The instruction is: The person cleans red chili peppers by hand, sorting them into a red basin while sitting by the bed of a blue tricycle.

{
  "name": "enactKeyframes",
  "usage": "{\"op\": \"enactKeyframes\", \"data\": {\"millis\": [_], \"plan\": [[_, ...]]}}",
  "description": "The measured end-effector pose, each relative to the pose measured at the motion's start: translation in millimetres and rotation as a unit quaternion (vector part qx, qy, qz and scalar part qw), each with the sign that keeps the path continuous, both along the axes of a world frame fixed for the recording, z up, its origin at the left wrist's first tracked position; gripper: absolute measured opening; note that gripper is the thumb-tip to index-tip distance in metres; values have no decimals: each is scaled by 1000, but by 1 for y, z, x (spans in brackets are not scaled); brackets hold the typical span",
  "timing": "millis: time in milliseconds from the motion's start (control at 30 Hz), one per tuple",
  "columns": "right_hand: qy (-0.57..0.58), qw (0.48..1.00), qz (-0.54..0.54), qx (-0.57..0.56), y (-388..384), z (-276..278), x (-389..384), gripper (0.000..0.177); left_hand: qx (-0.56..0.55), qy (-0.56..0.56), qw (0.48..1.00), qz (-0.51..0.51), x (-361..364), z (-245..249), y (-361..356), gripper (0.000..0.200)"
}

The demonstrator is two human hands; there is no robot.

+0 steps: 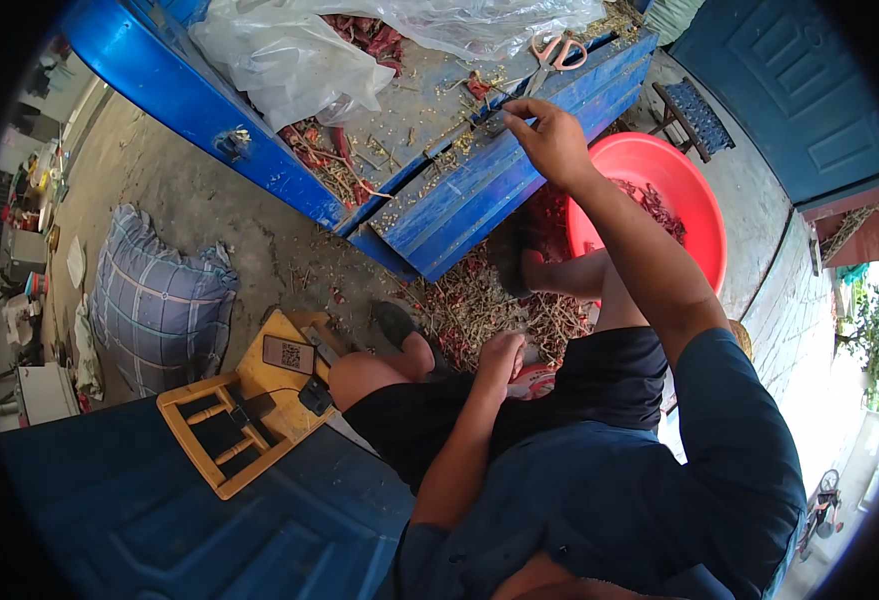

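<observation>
My right hand [551,142] reaches over the lowered blue tailgate, fingertips pinched together near the bed's edge. Whatever small thing may be between them is too small to make out. Just beyond lie scissors [551,60] with pink handles, and a dried red chili [477,86] sits close by. My left hand [502,358] is curled closed above my lap; its inside is hidden. Under my right forearm stands a red basin [701,215] with dried red chilies [656,208] in it. Clear plastic bags [294,60] cover more chilies on the blue truck bed.
Stems and chili scraps [469,315] litter the floor between my feet. To the left are a plaid cushion [164,300] and a yellow wooden chair [259,400] carrying a card with a printed code [289,354]. A small stool [697,118] stands beyond the basin.
</observation>
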State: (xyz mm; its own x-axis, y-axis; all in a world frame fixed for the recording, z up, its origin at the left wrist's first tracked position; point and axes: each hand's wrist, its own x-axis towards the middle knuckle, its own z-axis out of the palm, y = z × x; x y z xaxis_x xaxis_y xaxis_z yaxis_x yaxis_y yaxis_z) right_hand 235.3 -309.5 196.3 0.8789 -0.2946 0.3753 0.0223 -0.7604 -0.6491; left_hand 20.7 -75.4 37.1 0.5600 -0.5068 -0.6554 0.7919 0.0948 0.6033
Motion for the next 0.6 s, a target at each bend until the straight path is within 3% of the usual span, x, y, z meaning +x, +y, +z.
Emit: {"op": "enactKeyframes", "data": {"millis": [133, 200, 400, 600], "plan": [[53, 998, -14, 10, 31, 2, 68, 34, 0, 1, 999, 45, 8, 6, 12, 20], [34, 995, 13, -91, 46, 4, 99, 38, -7, -6, 999, 48, 11, 11, 14, 20], [105, 982, -19, -156, 89, 8, 185, 37, -23, 0, 999, 38, 10, 10, 8, 18], [153, 973, 14, -171, 89, 7, 176, 32, -23, 10, 999, 45, 9, 14, 9, 17]]}}
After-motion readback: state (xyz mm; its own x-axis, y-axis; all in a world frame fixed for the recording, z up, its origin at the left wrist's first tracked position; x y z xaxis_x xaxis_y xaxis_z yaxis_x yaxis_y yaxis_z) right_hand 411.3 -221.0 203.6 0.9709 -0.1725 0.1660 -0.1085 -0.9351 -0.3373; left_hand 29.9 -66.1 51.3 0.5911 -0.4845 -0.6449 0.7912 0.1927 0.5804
